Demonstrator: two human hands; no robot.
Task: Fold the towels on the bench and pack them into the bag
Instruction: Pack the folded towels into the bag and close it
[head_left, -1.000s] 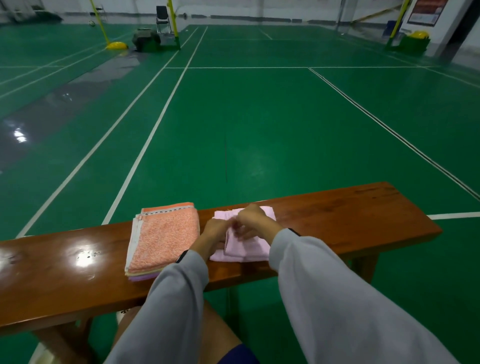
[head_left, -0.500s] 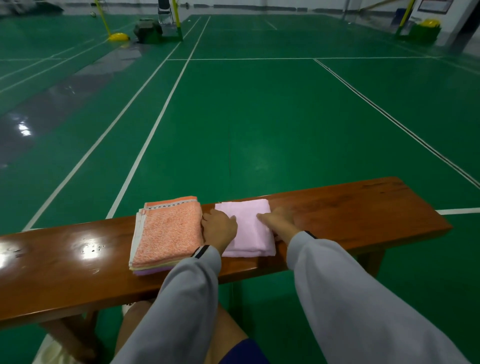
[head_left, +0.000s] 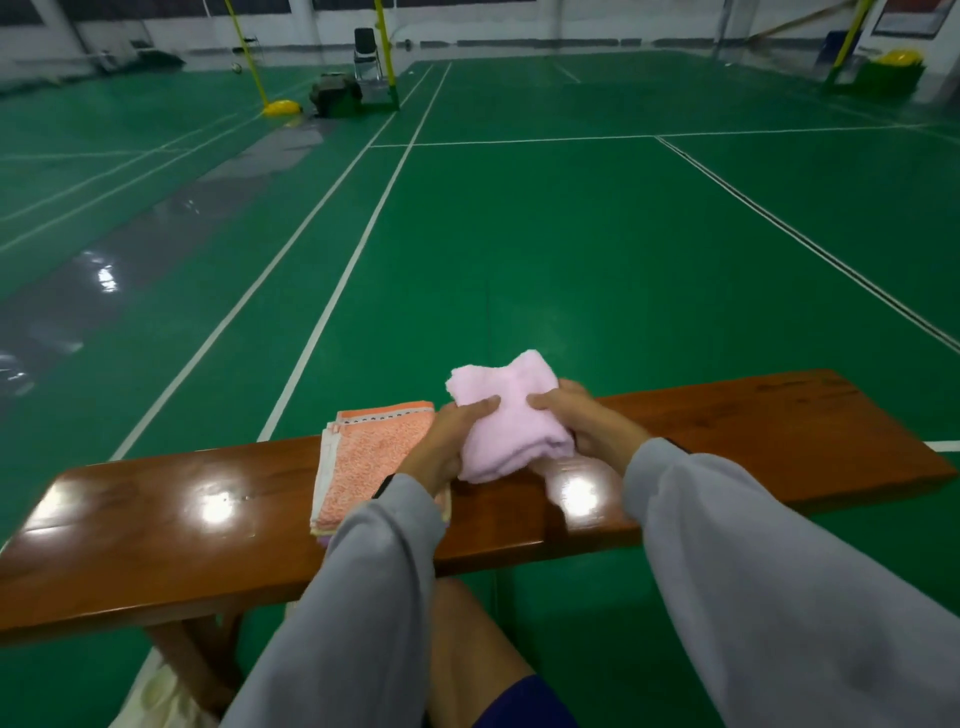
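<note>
The pink towel (head_left: 511, 426), flat on the bench (head_left: 156, 519) half a second ago, is now lifted and bunched above it, just right of the folded stack (head_left: 374, 457). We cannot see its underside or the fingers beneath. Our left hand (head_left: 447, 441) and right hand (head_left: 576, 421) grip its sides, thumbs on top.

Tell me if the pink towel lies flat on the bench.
No; left hand and right hand grip the pink towel, bunched and lifted.
</note>
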